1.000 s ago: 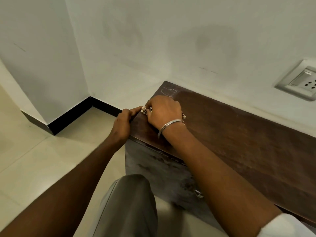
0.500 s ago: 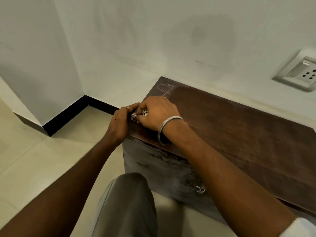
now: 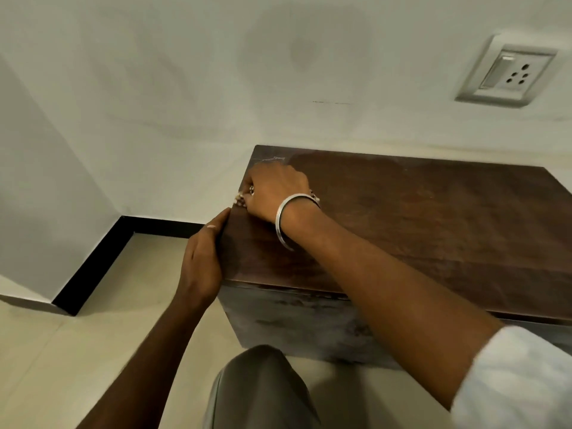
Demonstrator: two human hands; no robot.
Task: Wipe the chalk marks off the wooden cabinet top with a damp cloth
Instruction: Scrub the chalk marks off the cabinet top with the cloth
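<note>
Right hand [image 3: 276, 191] lay curled, palm down, on the dark wooden cabinet top [image 3: 418, 218] at its left edge, closed over a small bunched cloth [image 3: 240, 199] — only a pale, patterned scrap peeking out at the thumb side and another bit by the wrist. Wore a silver bangle [image 3: 286, 219] on that wrist and a ring on one finger. Just beyond the knuckles, toward the wall, thin white chalk marks [image 3: 272, 159] remained at the far left corner of the top, unwiped and partly hidden by the fingers.

Left hand [image 3: 202, 258] sat just below and to the left of the right one, flat against the cabinet's left side, thumb stretched along the top's edge and nearly reaching the cloth. Fingers straight rather than curled; held nothing loose, only braced on the wood.

To the right of both hands, bare wood ran well away. Below the hands, the worn grey cabinet front [image 3: 294, 323]. A wall socket [image 3: 507, 74] high on the wall, far to the right — well apart from either hand.
</note>
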